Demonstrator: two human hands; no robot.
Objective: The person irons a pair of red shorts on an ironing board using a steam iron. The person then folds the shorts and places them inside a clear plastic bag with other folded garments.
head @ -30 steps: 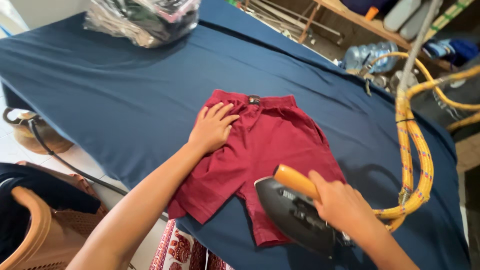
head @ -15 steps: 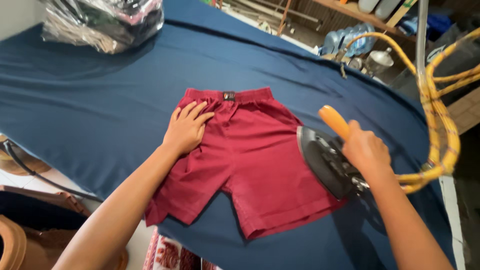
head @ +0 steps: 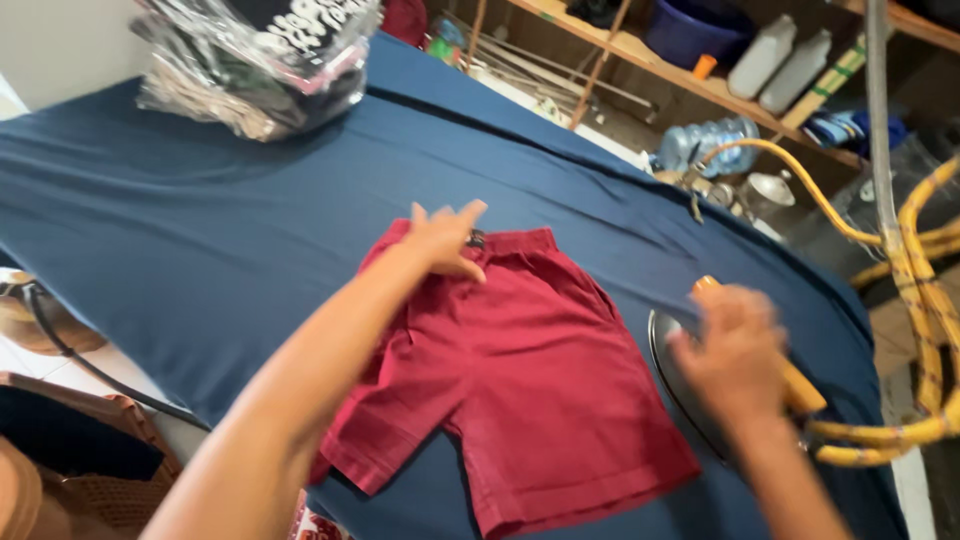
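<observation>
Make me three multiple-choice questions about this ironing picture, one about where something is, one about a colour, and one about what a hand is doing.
1. Where is the left hand?
A. at the waistband of the shorts
B. on the plastic bag
C. on the shelf

2. What colour is the cloth that covers the table?
A. white
B. dark blue
C. green

3. What is the right hand doing?
A. hanging free
B. gripping the handle of the iron
C. lifting a bottle

Answers: 1 A, its fingers lie at the top edge of the red shorts. 2 B, the cloth is blue all round the shorts. 3 B, its fingers wrap the orange handle.
</observation>
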